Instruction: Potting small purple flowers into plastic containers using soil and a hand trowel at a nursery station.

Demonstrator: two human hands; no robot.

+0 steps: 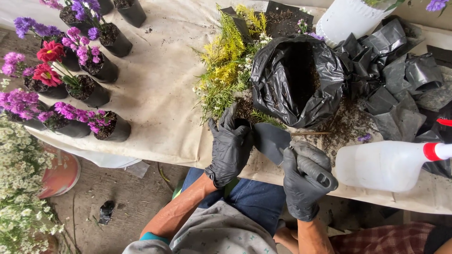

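Holding a small trowel [273, 141] by its dark handle, my right hand [306, 181] is closed in a firm grip, gloved in black. The trowel's blade points left, toward my left hand [230, 148], and lies just above the near edge of the worktop [160, 89]. My left hand, also gloved in black, is cupped with its fingers curled around a small black pot [242, 124], which is mostly hidden behind the fingers. That pot sits on the worktop right beside a large black bag of soil [296, 80], whose mouth stands open. Loose soil [346, 124] is scattered on the cloth to the right of the bag. A bundle of yellow and green cuttings [226, 66] lies just left of the bag, touching it. A white spray bottle [386, 164] with a red collar lies on its side at my right, near my right hand. Crumpled empty black bags [391, 75] are heaped behind the bottle. At the far left of the worktop, well apart from my hands, stand potted flowers [70, 80], purple and red, in small black pots.
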